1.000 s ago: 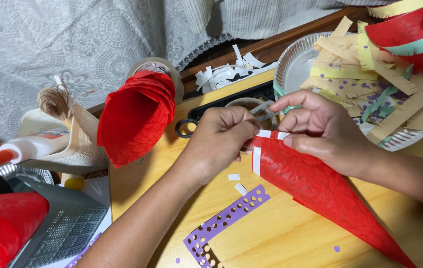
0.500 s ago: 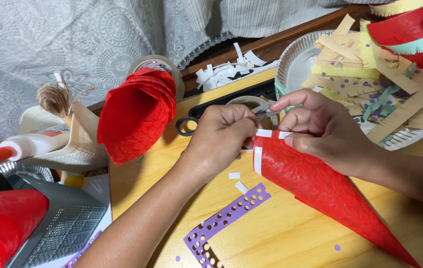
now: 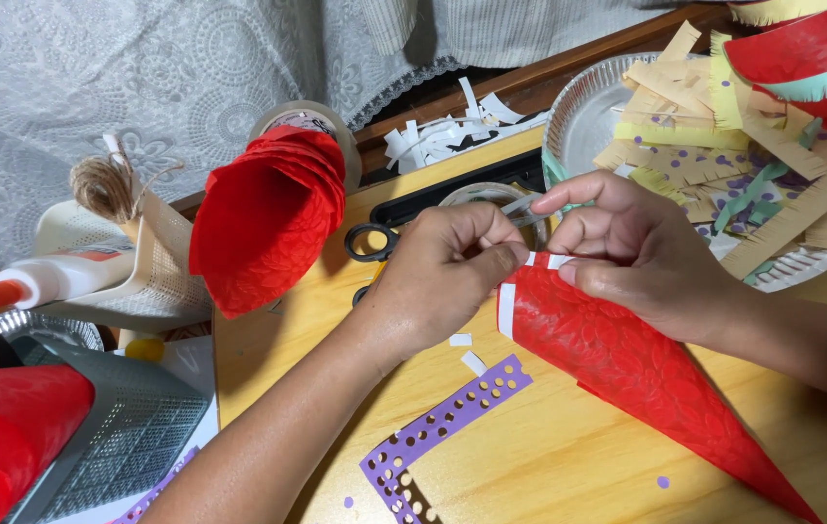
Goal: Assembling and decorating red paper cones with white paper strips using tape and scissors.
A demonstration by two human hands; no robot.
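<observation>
The red textured paper cone (image 3: 627, 369) lies on the yellow wooden counter (image 3: 568, 456), its tip cut off at the frame's lower edge; left hand (image 3: 447, 272) and right hand (image 3: 636, 252) each grip pinched on its white-taped rim; black scissors (image 3: 374, 243) lie half hidden behind the left hand.

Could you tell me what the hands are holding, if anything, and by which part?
Both the left hand and right hand pinch the red paper cone at its wide open rim, by the white strips there.
</observation>
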